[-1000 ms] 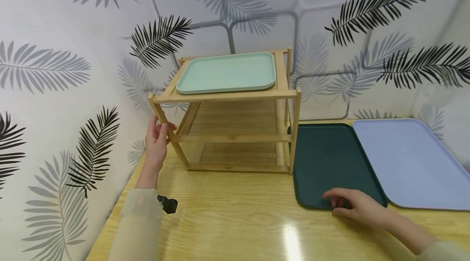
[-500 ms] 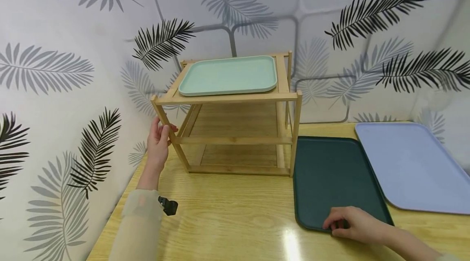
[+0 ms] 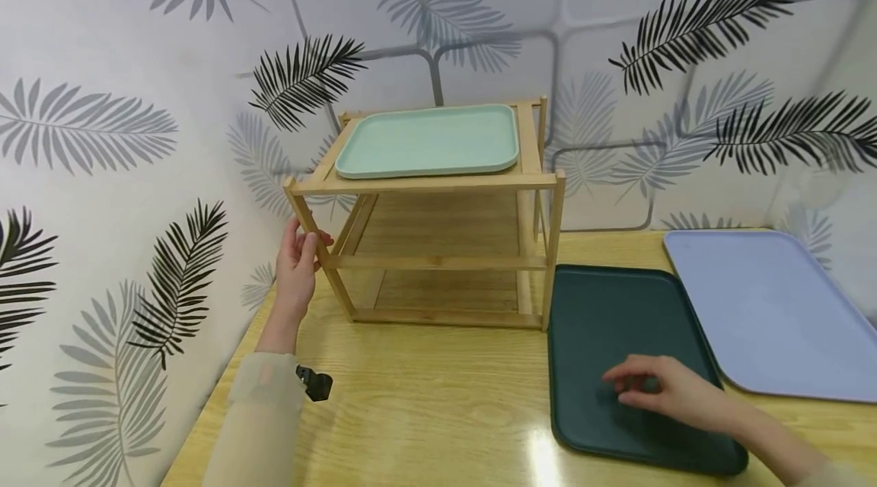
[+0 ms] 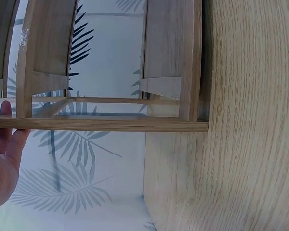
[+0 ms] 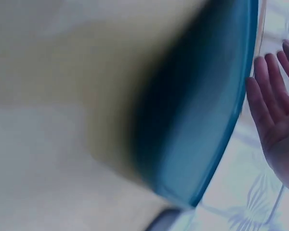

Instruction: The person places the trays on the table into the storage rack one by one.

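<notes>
Dark green tray (image 3: pixel 610 342) has come nearer within the last second, which I judge puts it in easier reach. Lies on the surface (image 3: pixel 438 396) beside the wooden rack (image 3: pixel 435 262), lilac tray (image 3: pixel 774 312) to its right. Right hand (image 3: pixel 674 392) over the dark green tray's near half, fingers loosely bent, seemingly holding nothing; whether they touch, can't tell. Left hand (image 3: pixel 297 266), stretched well forward, grips the rack's front left post (image 3: pixel 337 291).

Here's the wood-grain table (image 3: pixel 425 396), and on it stands the wooden rack (image 3: pixel 438 262), mint tray (image 3: pixel 428 141) on top; right of that, the dark green tray (image 3: pixel 617 335), lavender tray (image 3: pixel 774 312) just beside!
</notes>
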Motion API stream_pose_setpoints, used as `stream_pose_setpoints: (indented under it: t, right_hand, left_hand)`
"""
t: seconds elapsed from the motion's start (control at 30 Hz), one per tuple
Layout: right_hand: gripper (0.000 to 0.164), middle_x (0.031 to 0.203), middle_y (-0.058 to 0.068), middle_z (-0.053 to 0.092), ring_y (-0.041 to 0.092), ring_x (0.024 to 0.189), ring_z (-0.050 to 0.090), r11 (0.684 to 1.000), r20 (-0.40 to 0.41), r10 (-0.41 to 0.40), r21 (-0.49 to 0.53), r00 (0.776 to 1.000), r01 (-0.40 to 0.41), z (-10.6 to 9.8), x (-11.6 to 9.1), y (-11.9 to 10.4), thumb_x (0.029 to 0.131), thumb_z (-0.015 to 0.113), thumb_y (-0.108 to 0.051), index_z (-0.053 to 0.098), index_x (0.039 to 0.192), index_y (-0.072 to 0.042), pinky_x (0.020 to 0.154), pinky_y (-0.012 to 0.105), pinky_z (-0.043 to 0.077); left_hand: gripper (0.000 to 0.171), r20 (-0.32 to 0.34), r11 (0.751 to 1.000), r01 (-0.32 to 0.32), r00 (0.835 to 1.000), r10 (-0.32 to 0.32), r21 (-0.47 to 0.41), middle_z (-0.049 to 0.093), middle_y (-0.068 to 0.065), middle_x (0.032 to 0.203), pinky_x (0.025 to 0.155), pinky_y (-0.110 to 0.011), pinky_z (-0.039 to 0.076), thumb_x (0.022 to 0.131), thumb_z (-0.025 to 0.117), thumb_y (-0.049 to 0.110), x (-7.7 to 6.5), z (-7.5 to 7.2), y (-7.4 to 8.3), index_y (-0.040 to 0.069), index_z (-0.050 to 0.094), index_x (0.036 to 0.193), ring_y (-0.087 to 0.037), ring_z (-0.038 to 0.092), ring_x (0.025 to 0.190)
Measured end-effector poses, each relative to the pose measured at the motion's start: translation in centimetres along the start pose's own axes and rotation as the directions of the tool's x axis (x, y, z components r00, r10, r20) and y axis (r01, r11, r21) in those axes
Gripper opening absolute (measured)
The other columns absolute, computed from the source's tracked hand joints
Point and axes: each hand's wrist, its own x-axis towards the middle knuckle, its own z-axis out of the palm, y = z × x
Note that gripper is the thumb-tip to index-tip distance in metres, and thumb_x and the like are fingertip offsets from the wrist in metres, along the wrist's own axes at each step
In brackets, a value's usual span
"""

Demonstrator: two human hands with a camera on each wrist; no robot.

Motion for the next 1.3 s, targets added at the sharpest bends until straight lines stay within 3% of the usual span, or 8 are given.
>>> stream_pose_setpoints:
  t: [0.13, 0.3, 0.5, 0.6, 0.8, 1.0, 1.3]
  right_hand:
    - [0.028, 0.096, 0.005, 0.067, 0.004, 0.082, 0.06, 0.971, -0.19, 0.037, -0.226, 0.981, -0.08, -3.2, 1.9, 1.5, 0.086, 0.073, -0.004, 0.066, 0.113, 0.001, 0.066, 0.031, 0.053]
    - [0.03, 0.101, 0.012, 0.067, 0.015, 0.085, 0.063, 0.918, -0.281, 0.109, -0.34, 0.953, -0.205, -6.1, 3.5, 3.6, 0.086, 0.073, -0.004, 0.066, 0.115, 0.002, 0.069, 0.04, 0.054]
    - [0.034, 0.113, 0.027, 0.061, 0.045, 0.102, 0.057, 0.872, -0.309, 0.209, -0.37, 0.928, -0.32, -7.9, 4.9, 5.7, 0.088, 0.07, -0.005, 0.062, 0.12, 0.007, 0.083, 0.058, 0.046]
    - [0.04, 0.122, 0.034, 0.053, 0.052, 0.111, 0.048, 0.85, -0.317, 0.264, -0.37, 0.911, -0.375, -8.3, 5.5, 6.4, 0.09, 0.069, -0.008, 0.058, 0.125, 0.008, 0.089, 0.064, 0.038]
    - [0.046, 0.126, 0.037, 0.051, 0.054, 0.116, 0.046, 0.819, -0.276, 0.361, -0.364, 0.891, -0.444, -8.4, 6.0, 7.9, 0.092, 0.065, -0.011, 0.051, 0.13, 0.011, 0.093, 0.064, 0.035]
    - [0.04, 0.114, 0.034, 0.059, 0.051, 0.108, 0.052, 0.81, -0.267, 0.339, -0.404, 0.902, -0.425, -8.1, 6.3, 9.0, 0.09, 0.065, -0.003, 0.054, 0.125, 0.013, 0.09, 0.062, 0.039]
    - [0.045, 0.128, 0.038, 0.049, 0.055, 0.115, 0.045, 0.809, -0.284, 0.353, -0.385, 0.891, -0.444, -8.5, 6.7, 9.2, 0.093, 0.065, -0.01, 0.051, 0.131, 0.01, 0.092, 0.065, 0.036]
  left_hand:
    - [0.042, -0.012, 1.0, -0.015, 1.0, 0.015, 0.0, 0.059, 0.002, 0.098, 0.08, -0.029, 0.049, 0.105, 0.041, 0.021, 0.1, -0.1, 0.0, 0.008, 0.036, 0.145, -0.014, 0.057, 0.097]
    - [0.041, -0.013, 1.0, -0.013, 1.0, 0.013, -0.002, 0.06, 0.001, 0.097, 0.079, -0.028, 0.05, 0.105, 0.042, 0.02, 0.1, 0.0, 0.0, 0.007, 0.036, 0.144, -0.014, 0.057, 0.097]
    - [0.042, -0.002, 1.0, -0.007, 1.0, 0.007, -0.01, 0.059, 0.002, 0.098, 0.083, -0.03, 0.049, 0.106, 0.04, 0.019, 0.2, 0.0, -0.2, 0.009, 0.035, 0.146, -0.014, 0.057, 0.098]
    - [0.043, -0.002, 1.0, -0.006, 1.0, 0.006, -0.007, 0.059, 0.003, 0.098, 0.083, -0.03, 0.049, 0.106, 0.04, 0.019, 0.3, 0.0, -0.1, 0.007, 0.033, 0.147, -0.013, 0.057, 0.098]
    - [0.043, -0.015, 1.0, -0.007, 1.0, 0.007, -0.009, 0.06, 0.004, 0.097, 0.082, -0.028, 0.05, 0.106, 0.04, 0.018, 0.2, -0.2, -0.1, 0.006, 0.034, 0.146, -0.012, 0.057, 0.097]
    - [0.041, -0.041, 1.0, -0.016, 0.999, 0.016, 0.011, 0.06, 0.006, 0.095, 0.078, -0.025, 0.05, 0.106, 0.04, 0.017, 0.2, -0.2, 0.0, 0.005, 0.035, 0.145, -0.011, 0.058, 0.095]
    - [0.041, -0.031, 1.0, 0.006, 0.999, -0.006, -0.007, 0.06, 0.004, 0.096, 0.08, -0.027, 0.049, 0.106, 0.041, 0.019, 0.1, -0.1, 0.0, 0.008, 0.036, 0.145, -0.012, 0.058, 0.097]
